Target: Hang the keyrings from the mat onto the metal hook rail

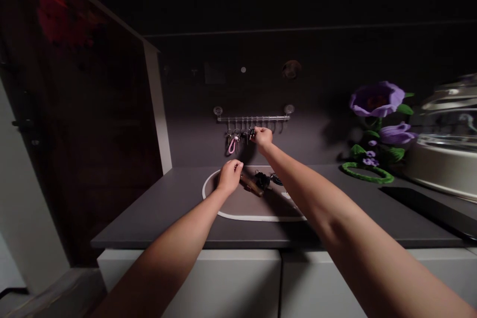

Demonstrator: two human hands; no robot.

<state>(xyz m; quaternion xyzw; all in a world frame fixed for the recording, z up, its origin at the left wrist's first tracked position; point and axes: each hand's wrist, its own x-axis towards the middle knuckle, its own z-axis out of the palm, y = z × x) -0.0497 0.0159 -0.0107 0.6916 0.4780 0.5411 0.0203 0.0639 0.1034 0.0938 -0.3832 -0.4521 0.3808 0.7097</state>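
Observation:
A metal hook rail (253,119) is stuck to the dark wall by two suction cups. Several key sets hang from its left hooks, one with a pink loop (231,146). My right hand (263,138) reaches up to the rail and pinches a dark key set (252,134) at a hook. My left hand (230,176) rests low on an oval mat with a white rim (238,216), its fingers curled on a brown key fob (252,185). More dark keys (263,179) lie on the mat just right of that fob.
A dark countertop (179,208) sits over white cabinet fronts (231,283). Purple artificial flowers with a green ring base (376,129) stand at the right, beside a metal lidded pot (447,144). A white post (158,109) and a dark door are at the left.

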